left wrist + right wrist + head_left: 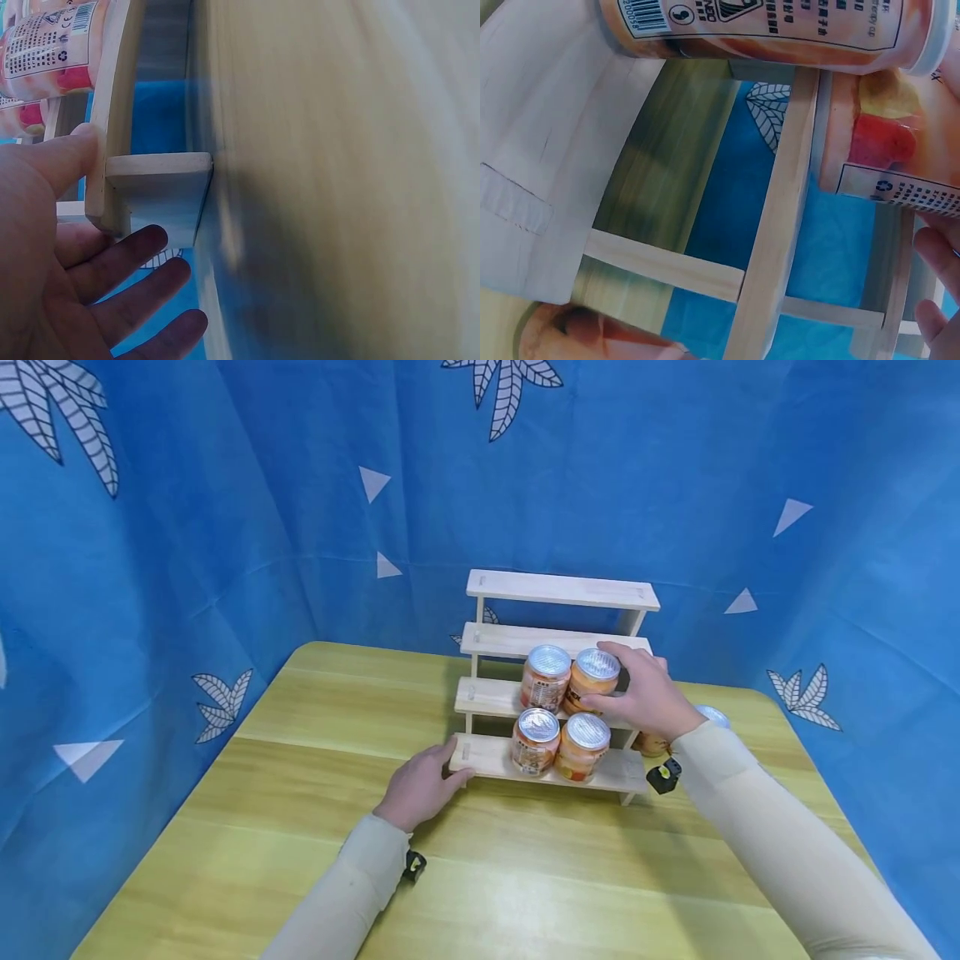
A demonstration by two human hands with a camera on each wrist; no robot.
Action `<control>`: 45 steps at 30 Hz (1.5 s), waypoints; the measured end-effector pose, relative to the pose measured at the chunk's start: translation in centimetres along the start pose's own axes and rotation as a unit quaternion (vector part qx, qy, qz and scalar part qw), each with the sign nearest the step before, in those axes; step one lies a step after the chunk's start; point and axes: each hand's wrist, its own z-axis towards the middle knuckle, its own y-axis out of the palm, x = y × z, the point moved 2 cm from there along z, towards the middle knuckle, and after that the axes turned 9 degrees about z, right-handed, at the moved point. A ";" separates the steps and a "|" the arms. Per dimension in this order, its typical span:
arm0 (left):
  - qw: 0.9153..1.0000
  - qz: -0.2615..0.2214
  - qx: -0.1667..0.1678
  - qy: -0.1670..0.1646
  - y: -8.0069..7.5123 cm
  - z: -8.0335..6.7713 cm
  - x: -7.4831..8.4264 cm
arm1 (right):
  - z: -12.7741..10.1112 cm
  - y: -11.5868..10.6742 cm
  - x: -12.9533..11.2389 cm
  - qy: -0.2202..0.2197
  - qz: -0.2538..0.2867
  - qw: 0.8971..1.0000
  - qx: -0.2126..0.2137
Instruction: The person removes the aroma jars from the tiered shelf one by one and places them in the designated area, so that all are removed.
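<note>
A stepped wooden rack (562, 587) holds fruit jars with silver lids and orange labels. My left hand (422, 787) pinches the left end of its lowest board, thumb above and index finger below; in the left wrist view the other fingers (142, 296) spread past the edge. My right hand (647, 695) grips a fruit jar (597, 665) on the second board from the bottom, with thumb and fingers at either side of the lid. Close beside it stands another jar (546, 678). Two jars, left (536, 745) and right (582, 750), sit side by side on the lowest board.
The two upper boards hold no jars. Behind the right forearm, partly hidden, are more jars (712, 716) on the wooden table (525, 877). A blue patterned curtain (600, 485) hangs close behind the rack and at both sides.
</note>
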 end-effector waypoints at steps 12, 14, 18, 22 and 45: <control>1.000 0.003 0.000 0.002 0.2 0.0 0.3 | -0.3 -0.2 0.3 0.033 0.000 0.999 0.024; 1.000 -0.002 -0.002 0.000 0.1 0.0 0.3 | -0.5 -0.2 0.3 0.037 0.002 0.999 0.027; 1.000 -0.004 -0.009 -0.009 0.1 -0.3 0.3 | -0.7 -0.1 0.3 0.035 0.004 0.999 0.029; 1.000 0.000 -0.011 -0.011 0.0 -0.3 0.3 | -0.9 -0.5 0.3 0.052 0.002 0.998 0.035; 1.000 0.002 -0.022 -0.018 -0.2 0.1 0.2 | -3.8 -4.9 2.5 0.098 -0.017 0.991 0.090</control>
